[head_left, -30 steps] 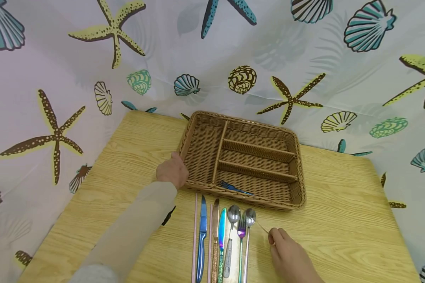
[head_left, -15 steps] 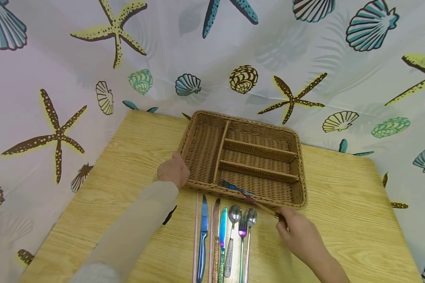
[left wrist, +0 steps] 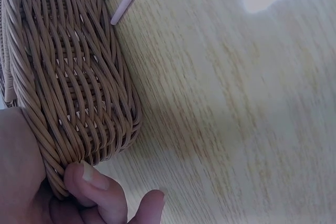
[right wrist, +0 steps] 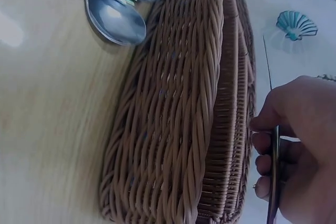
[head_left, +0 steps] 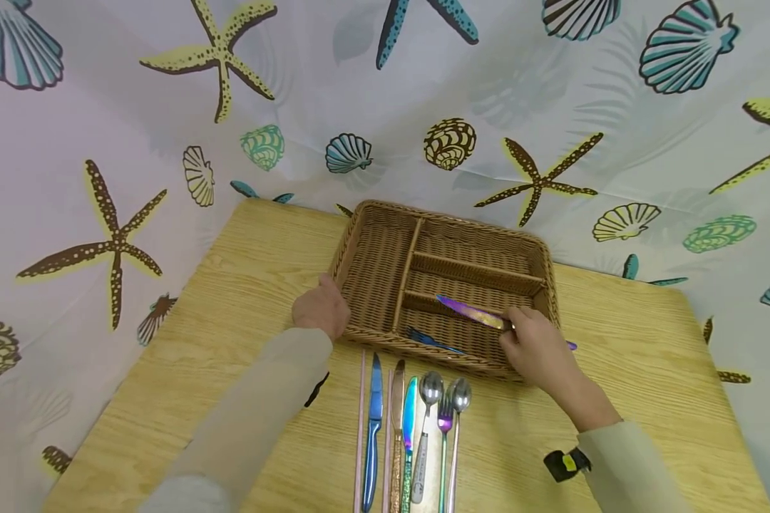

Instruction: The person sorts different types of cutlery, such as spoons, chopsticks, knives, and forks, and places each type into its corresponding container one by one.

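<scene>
My left hand (head_left: 323,310) grips the rim of a brown wicker cutlery basket (head_left: 385,340) at its near left corner. In the left wrist view, fingers curl over the woven rim (left wrist: 39,124). With my right hand (head_left: 540,349) I hold a purple-and-gold iridescent table knife (head_left: 471,312) above the basket's right compartments, blade pointing left. Its dark edge-on handle (right wrist: 275,166) runs through my curled fingers in the right wrist view. A small blue fork (head_left: 433,342) lies in the nearest right compartment.
Before the basket lie a blue knife (head_left: 373,427), a copper knife (head_left: 398,420), a rainbow knife (head_left: 410,420), two spoons (head_left: 430,388), a purple fork (head_left: 445,413) and pink sticks (head_left: 361,434). A patterned cloth (head_left: 398,92) hangs behind the wooden table (head_left: 648,356).
My right hand has lifted the knife from the table right of the cutlery row, up and forward over the basket. The left hand has stayed at the basket's corner.
</scene>
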The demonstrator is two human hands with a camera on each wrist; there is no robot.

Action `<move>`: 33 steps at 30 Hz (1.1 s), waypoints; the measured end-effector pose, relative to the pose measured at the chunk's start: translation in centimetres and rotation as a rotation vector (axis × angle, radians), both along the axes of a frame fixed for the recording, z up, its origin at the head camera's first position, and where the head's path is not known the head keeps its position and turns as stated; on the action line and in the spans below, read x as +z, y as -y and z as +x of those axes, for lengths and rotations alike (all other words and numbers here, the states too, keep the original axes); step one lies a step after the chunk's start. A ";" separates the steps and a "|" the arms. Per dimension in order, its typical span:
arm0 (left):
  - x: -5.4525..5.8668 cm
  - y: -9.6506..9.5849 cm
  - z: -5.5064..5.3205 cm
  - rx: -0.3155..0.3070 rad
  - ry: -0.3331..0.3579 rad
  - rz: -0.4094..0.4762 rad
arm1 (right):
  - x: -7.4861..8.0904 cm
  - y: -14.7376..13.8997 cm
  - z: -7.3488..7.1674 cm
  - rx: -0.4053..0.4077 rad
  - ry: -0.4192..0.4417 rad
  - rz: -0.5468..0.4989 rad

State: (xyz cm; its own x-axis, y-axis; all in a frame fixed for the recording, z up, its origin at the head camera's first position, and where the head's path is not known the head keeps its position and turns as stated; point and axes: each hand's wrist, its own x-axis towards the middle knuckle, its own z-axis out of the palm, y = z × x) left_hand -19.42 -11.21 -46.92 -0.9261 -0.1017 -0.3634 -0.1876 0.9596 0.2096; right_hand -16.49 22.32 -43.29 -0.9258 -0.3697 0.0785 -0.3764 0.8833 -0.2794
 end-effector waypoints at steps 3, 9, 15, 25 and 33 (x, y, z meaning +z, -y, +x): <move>-0.1 -0.1 -0.1 0.009 -0.007 -0.002 | -0.3 0.2 -1.8 -0.017 0.004 0.022; -0.1 -0.4 -0.1 0.017 -0.019 -0.014 | -1.2 0.8 -4.8 -0.051 0.054 0.074; -0.3 -0.7 -0.2 -0.001 -0.003 -0.049 | -3.4 0.8 -6.7 -0.066 0.192 0.025; -0.4 -0.3 -0.2 0.018 -0.003 -0.027 | -5.8 1.0 -7.5 -0.046 0.180 0.072; -0.2 -0.2 -0.1 0.001 0.000 -0.029 | -5.8 1.2 -7.2 -0.066 0.192 0.125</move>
